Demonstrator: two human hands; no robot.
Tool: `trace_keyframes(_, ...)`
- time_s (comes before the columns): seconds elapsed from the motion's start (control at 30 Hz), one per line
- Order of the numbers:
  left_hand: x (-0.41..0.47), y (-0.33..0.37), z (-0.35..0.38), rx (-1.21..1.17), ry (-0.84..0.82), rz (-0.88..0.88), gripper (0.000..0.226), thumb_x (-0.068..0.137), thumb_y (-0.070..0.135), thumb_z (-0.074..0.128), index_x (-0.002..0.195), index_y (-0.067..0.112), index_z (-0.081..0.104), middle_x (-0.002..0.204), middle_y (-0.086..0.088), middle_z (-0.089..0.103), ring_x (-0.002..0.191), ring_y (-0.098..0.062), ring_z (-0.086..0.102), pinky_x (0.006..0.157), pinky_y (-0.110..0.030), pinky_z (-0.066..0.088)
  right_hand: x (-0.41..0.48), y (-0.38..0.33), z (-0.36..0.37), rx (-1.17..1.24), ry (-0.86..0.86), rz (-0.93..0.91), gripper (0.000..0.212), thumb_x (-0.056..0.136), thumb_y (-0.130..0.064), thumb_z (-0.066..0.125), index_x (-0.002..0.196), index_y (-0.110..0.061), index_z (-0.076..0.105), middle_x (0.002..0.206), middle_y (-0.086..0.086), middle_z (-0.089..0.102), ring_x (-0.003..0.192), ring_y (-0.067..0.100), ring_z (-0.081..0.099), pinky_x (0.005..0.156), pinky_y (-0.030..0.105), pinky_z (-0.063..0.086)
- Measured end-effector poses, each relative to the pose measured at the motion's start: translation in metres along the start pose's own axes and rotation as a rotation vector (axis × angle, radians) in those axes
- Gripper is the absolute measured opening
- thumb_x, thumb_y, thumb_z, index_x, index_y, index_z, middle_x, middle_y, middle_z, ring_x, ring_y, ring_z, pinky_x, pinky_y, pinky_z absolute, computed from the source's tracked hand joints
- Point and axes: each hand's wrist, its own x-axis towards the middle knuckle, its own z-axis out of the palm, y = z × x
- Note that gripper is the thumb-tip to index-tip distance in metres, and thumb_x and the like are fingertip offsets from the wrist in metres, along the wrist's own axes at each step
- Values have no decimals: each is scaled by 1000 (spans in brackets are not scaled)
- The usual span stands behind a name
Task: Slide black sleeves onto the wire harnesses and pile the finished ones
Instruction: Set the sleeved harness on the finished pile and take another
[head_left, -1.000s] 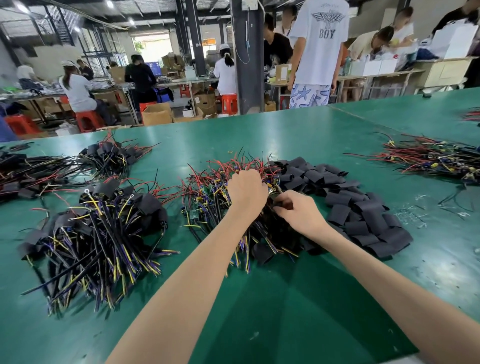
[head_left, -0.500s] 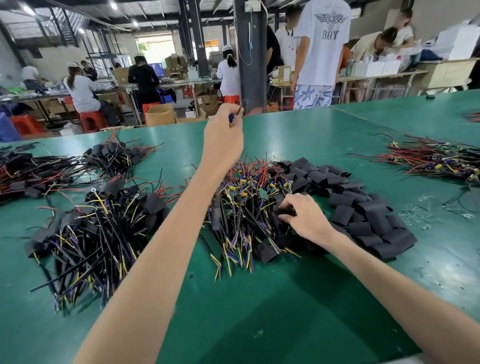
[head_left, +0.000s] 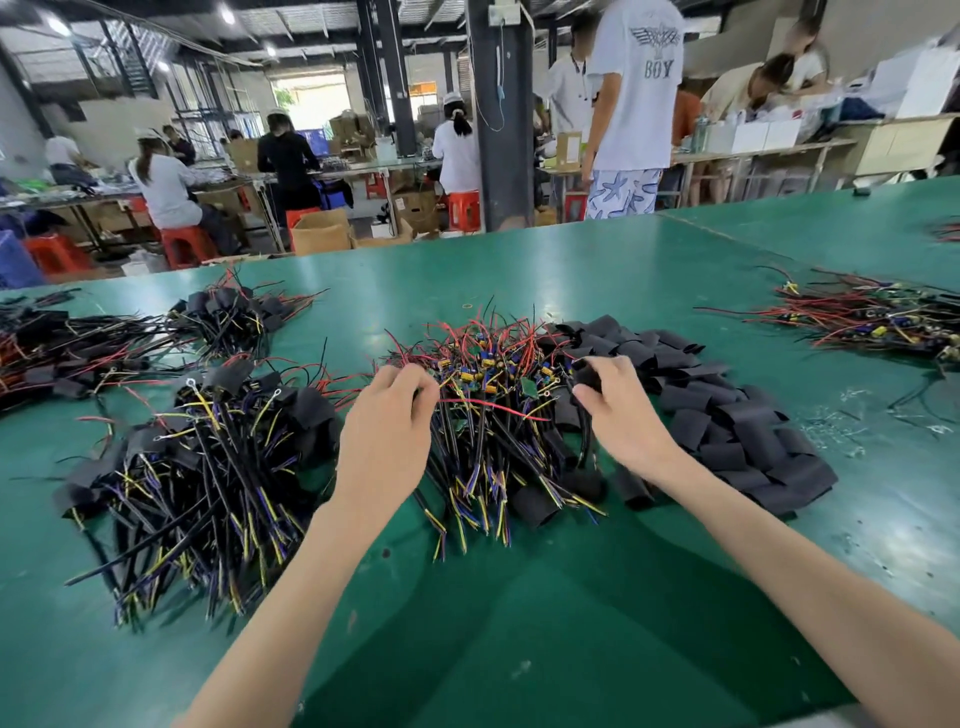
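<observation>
A heap of unsleeved wire harnesses (head_left: 488, 405), with red, black, yellow and blue wires, lies in the middle of the green table (head_left: 519, 623). My left hand (head_left: 387, 431) is at the heap's left edge and pinches a harness whose red wire (head_left: 493, 406) stretches to the right. Over the heap's right side, my right hand (head_left: 621, 410) holds a black sleeve (head_left: 587, 373) between thumb and fingers. Loose black sleeves (head_left: 727, 426) are piled to the right. A pile of sleeved harnesses (head_left: 197, 467) lies to the left.
More harness piles lie at the far left (head_left: 62, 353), behind the sleeved pile (head_left: 234, 317) and at the far right (head_left: 872, 317). Wire scraps (head_left: 852, 415) dot the table on the right. Beyond the far edge, people work at benches with stools and cartons.
My left hand has come down from high above the table to the heap's left edge, drawing a harness out. My right hand lifted from the heap holding a sleeve.
</observation>
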Motion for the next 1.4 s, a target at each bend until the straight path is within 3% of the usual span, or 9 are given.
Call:
trace_keyframes(0.2, -4, -13, 11, 230, -204, 135, 18, 93, 0, 41, 103, 6, 55, 106, -6, 58, 99, -27, 45, 87, -36, 36, -3, -15, -11, 271, 100, -35, 28, 98, -10, 43, 126, -10, 47, 111, 5, 42, 104, 17, 43, 94, 22, 29)
trace_keyframes(0.3, -6, -12, 7, 247, -170, 164, 30, 79, -11, 52, 103, 6, 58, 96, -8, 59, 90, -32, 49, 78, -39, 36, -6, -19, -8, 335, 69, -42, 23, 99, -10, 42, 111, -29, 46, 111, 8, 46, 98, 13, 44, 88, 19, 30)
trace_keyframes(0.43, -9, -14, 4, 365, -79, 266, 12, 90, 13, 61, 102, 9, 64, 85, -9, 57, 81, -33, 53, 70, -42, 41, -8, -20, -7, 465, 17, 44, 23, 100, -13, 39, 117, -27, 45, 123, 9, 50, 106, 15, 50, 105, 35, 35)
trace_keyframes(0.63, -11, -21, 11, 257, -89, 290, 22, 79, -7, 64, 95, 7, 70, 81, -6, 64, 81, -30, 60, 89, -41, 40, -8, -23, -9, 573, 7, 75, 24, 100, -10, 39, 105, -32, 50, 106, -7, 57, 101, 11, 54, 107, 44, 37)
trace_keyframes(0.73, -13, -17, 15, 26, -125, 202, 41, 79, -19, 59, 114, 1, 67, 89, -10, 60, 79, -28, 59, 79, -36, 50, -10, -23, -8, 476, -50, 66, 23, 100, -12, 41, 120, -21, 48, 113, -3, 55, 108, 15, 52, 108, 41, 35)
trace_keyframes(0.9, -16, -7, 16, -233, -11, 148, 27, 87, -6, 61, 110, 4, 70, 85, 1, 51, 72, -5, 41, 70, -7, 32, -15, -20, -4, 92, -65, -81, 40, 100, -12, 42, 140, -10, 37, 138, 6, 42, 120, 11, 38, 89, 6, 19)
trace_keyframes(1.0, -18, -2, 15, -304, 21, 90, 15, 86, 2, 65, 97, 6, 74, 81, 0, 55, 71, 0, 46, 68, -6, 33, -17, -19, -2, -6, -123, -118, 40, 100, -11, 42, 139, -12, 38, 139, 6, 43, 123, 18, 41, 90, 14, 23)
trace_keyframes(1.2, -18, 1, 13, -349, 37, 60, 12, 83, 2, 68, 92, 6, 75, 78, 2, 54, 73, 7, 48, 68, -6, 34, -19, -18, 0, -41, -164, -197, 37, 98, -5, 44, 133, -13, 44, 118, 3, 48, 90, 13, 52, 75, 23, 30)
trace_keyframes(1.4, -19, 1, 13, -336, 35, 53, 11, 84, 4, 68, 92, 7, 75, 78, -1, 54, 67, 0, 47, 65, -9, 33, -20, -20, -1, -22, -136, -303, 37, 93, 6, 47, 126, -9, 51, 111, 4, 50, 79, -6, 40, 72, 7, 28)
